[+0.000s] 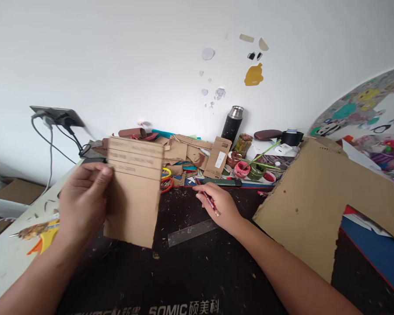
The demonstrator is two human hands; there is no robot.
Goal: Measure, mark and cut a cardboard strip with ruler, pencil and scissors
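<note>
My left hand (pixel 85 197) pinches the left edge of a rectangular cardboard piece (pixel 134 205), held up above the dark mat. Printed lines run across the upper part of the cardboard. My right hand (pixel 218 203) has a pencil (pixel 210 202) between its fingers, its eraser end toward me, and rests low over the mat. Just under that hand lies a clear ruler (pixel 190 232), partly covered by it. Beyond the fingers is a green utility knife (pixel 220 182).
A large cut cardboard sheet (pixel 302 205) lies on the right. Along the wall stand a black thermos (pixel 233 124), paint jars (pixel 242 169) and cardboard scraps (pixel 177 151). Scissors (pixel 167 180) lie behind the held piece. The dark mat (pixel 184 275) carries small crumbs.
</note>
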